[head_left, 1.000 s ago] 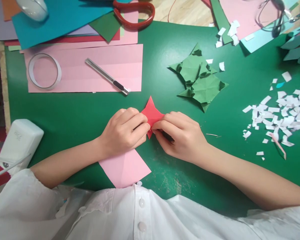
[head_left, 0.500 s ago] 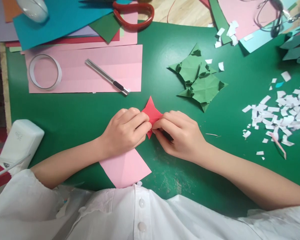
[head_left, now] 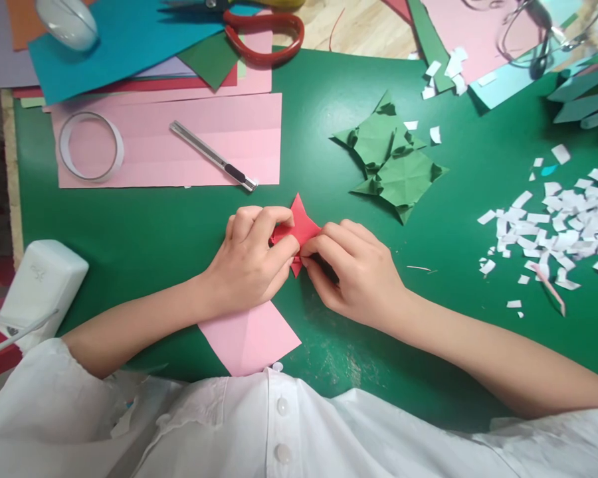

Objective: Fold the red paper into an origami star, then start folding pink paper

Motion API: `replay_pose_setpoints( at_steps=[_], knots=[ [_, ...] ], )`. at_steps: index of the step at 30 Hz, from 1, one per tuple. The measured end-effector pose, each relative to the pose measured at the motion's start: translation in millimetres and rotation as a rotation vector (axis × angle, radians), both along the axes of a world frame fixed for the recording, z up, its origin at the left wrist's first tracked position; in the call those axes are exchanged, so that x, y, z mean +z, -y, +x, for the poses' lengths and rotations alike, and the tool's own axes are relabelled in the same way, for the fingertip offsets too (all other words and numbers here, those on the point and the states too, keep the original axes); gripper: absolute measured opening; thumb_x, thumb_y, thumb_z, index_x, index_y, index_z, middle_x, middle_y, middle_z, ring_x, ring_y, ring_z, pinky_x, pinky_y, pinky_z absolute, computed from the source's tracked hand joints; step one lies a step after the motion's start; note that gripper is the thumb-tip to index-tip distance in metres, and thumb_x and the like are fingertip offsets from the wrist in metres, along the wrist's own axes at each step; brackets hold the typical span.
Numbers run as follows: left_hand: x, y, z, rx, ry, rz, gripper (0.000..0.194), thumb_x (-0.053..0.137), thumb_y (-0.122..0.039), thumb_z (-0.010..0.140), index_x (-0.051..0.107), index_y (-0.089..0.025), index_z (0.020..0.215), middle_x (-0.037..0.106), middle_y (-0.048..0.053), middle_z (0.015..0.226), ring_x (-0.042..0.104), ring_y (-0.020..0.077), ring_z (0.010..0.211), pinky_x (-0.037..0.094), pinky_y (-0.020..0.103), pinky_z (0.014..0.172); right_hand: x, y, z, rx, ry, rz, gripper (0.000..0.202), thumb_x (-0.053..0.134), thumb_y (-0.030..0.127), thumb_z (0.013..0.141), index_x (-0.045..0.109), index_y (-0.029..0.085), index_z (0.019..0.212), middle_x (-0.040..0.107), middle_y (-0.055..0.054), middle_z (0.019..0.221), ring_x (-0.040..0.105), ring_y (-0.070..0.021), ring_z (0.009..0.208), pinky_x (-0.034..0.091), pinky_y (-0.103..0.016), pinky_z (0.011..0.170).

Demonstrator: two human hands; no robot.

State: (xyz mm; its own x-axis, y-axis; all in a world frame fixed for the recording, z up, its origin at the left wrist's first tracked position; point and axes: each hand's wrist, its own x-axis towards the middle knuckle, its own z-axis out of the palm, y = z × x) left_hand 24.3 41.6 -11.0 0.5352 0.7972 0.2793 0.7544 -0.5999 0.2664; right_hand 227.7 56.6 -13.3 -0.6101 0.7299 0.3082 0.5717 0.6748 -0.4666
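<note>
Green surface (head_left: 144,219) spreads before us, its green origami pieces (head_left: 406,176) set beyond the hands, perhaps to leave working room. We pinch the red folded paper (head_left: 303,227) centrally, probably to steady its lower part: left hand (head_left: 254,255) arching one finger, right hand (head_left: 356,265) curled, fingertips nearly meeting, forearms slanting inward.

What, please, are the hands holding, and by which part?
The red folded paper: the left hand and right hand hold its lower part, near the bottom tip.
</note>
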Motion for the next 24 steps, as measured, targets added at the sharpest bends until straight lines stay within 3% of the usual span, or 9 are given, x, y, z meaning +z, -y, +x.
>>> replay_pose_setpoints(
  at_steps=[11,19,24],
  knots=[
    [4.3,-2.1,-3.5,0.017,0.009,-0.125,0.007,0.053,-0.018,0.094,0.057,-0.017,0.088,0.054,0.015,0.128,0.046,0.0302,0.114,0.038,0.045,0.088,-3.0,0.6,1.8,0.007,0.074,0.031,0.012,0.053,0.015,0.098,0.058,0.017,0.087,0.057,-0.005,0.080,0.038,-0.0177,0.071,0.037,-0.033,0.066],
    [6.1,-3.2,-3.5,0.027,0.012,-0.183,0.006,0.054,-0.022,0.091,0.059,-0.018,0.090,0.050,0.014,0.131,0.044,0.0318,0.114,0.038,0.049,0.091,2.4,3.0,2.0,-0.142,0.206,-0.027,0.016,0.053,0.031,0.097,0.053,0.019,0.088,0.051,-0.011,0.095,0.043,-0.0250,0.086,0.032,-0.035,0.072],
    [6.1,-3.1,-3.9,0.033,0.003,-0.197,0.010,0.052,-0.023,0.092,0.061,-0.019,0.095,0.047,0.014,0.133,0.044,0.0320,0.115,0.039,0.050,0.093,4.2,4.6,0.6,-0.166,0.305,-0.041,0.018,0.053,0.036,0.097,0.053,0.018,0.098,0.049,-0.015,0.105,0.043,-0.0277,0.090,0.034,-0.038,0.075]
  ],
)
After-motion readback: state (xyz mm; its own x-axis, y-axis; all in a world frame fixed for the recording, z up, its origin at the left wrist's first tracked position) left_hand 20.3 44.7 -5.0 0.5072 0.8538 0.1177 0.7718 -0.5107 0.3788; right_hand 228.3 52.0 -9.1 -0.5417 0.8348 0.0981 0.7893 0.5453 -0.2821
